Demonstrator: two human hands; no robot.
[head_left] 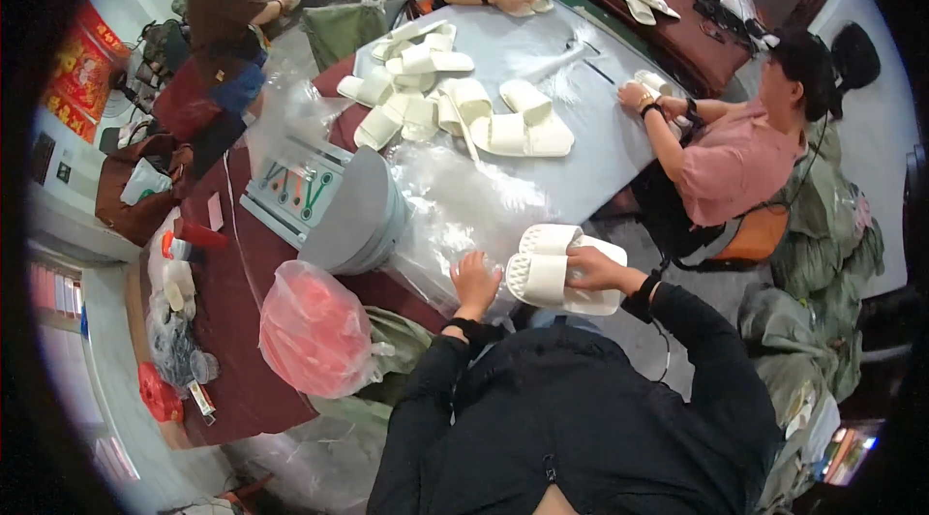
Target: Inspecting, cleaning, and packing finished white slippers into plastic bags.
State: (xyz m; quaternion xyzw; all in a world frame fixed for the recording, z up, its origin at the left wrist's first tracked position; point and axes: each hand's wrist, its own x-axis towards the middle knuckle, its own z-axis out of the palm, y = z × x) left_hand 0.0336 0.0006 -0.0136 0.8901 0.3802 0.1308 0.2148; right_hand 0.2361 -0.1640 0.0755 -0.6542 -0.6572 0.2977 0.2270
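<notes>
My right hand grips a pair of white slippers stacked together, held just above the near table edge. My left hand rests beside them with fingers spread on clear plastic bags that lie on the grey table. It holds nothing. Both my sleeves are black. Farther along the table lies a heap of several more white slippers.
A person in a pink top works on slippers at the right side of the table. Other people sit at the far end and at a dark red table. A stack of grey sheets, a pink plastic bag and green sacks stand nearby.
</notes>
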